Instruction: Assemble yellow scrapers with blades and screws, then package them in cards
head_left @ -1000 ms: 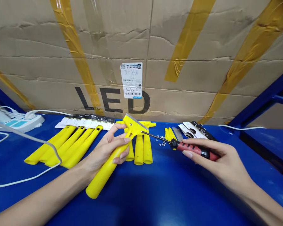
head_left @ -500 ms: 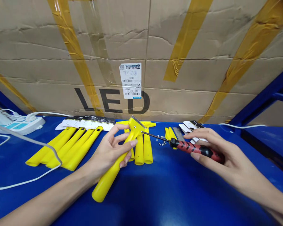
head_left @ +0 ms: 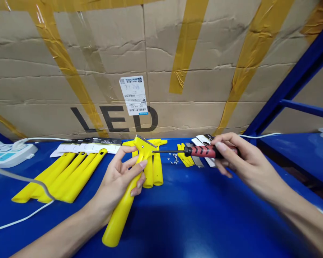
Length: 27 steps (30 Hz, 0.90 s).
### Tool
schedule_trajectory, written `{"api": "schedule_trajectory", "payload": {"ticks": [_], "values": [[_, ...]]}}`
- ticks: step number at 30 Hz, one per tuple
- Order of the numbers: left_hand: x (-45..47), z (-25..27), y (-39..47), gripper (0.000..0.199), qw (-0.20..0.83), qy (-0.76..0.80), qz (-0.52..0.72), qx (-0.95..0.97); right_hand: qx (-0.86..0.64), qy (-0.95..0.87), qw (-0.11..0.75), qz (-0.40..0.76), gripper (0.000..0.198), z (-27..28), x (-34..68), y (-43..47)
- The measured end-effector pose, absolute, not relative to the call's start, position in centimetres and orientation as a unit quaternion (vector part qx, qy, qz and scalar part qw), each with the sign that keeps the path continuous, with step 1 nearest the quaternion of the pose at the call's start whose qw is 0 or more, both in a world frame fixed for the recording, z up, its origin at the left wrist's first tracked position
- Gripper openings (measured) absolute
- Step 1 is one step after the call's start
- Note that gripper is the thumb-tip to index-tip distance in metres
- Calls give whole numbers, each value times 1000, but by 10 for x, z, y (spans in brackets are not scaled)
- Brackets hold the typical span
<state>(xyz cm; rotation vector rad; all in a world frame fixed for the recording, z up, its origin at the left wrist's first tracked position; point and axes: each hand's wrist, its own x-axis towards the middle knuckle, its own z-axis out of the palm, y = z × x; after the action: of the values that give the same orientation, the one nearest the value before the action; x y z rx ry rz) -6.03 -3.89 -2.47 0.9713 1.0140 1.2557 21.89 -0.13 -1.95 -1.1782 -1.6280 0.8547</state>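
Note:
My left hand (head_left: 125, 172) is closed around the neck of a yellow scraper (head_left: 121, 213), which is tilted with its head up. A metal blade edges the head, and a screw shows in its face. In my right hand (head_left: 239, 154) is a screwdriver (head_left: 201, 151) with a red and black handle, held nearly level. Its tip meets the right side of the scraper head; whether it sits in a screw I cannot tell. Behind the scraper lie more yellow scraper handles (head_left: 158, 168). Small screws (head_left: 174, 159) are scattered beneath the screwdriver shaft, beside small yellow pieces (head_left: 185, 157).
Several yellow scrapers with card sleeves (head_left: 78, 175) lie at the left. A white power strip (head_left: 13, 156) and cables are at the far left. Cards (head_left: 203, 139) lie right of the small parts. A large cardboard box (head_left: 118, 53) stands behind the blue table (head_left: 193, 222).
The screwdriver has swung from slanted to nearly level, and my right hand has turned and raised its grip on the handle. The whole view has shifted to the right.

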Motion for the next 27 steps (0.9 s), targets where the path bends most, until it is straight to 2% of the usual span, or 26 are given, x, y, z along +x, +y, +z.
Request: {"api": "schedule_trajectory", "payload": {"ticks": [3, 7, 9, 11, 15, 18, 20, 24, 27], "values": [[-53, -27, -37, 55, 589, 443, 544, 401, -513, -644, 464, 326, 36, -20, 219, -2], [-44, -26, -32, 56, 584, 441, 550, 402, -442, -667, 467, 376, 40, -19, 223, 1], [-41, -24, -31, 56, 592, 436, 543, 406, -480, -656, 469, 345, 36, -19, 226, 3], [-42, -21, -31, 55, 594, 433, 541, 410, -510, -643, 459, 341, 40, -21, 229, 5], [-46, -19, -33, 54, 568, 426, 557, 432, -430, -655, 455, 424, 37, -22, 229, 6], [-48, -21, -34, 51, 570, 421, 557, 433, -464, -637, 483, 381, 32, -23, 225, 4], [-48, -24, -34, 49, 575, 421, 556, 428, -508, -619, 487, 350, 37, -24, 223, 3], [-49, -27, -34, 51, 566, 430, 563, 422, -437, -654, 463, 409, 37, -24, 222, 2], [-50, -28, -34, 51, 567, 430, 558, 427, -462, -663, 456, 373, 33, -27, 223, 2]]}}
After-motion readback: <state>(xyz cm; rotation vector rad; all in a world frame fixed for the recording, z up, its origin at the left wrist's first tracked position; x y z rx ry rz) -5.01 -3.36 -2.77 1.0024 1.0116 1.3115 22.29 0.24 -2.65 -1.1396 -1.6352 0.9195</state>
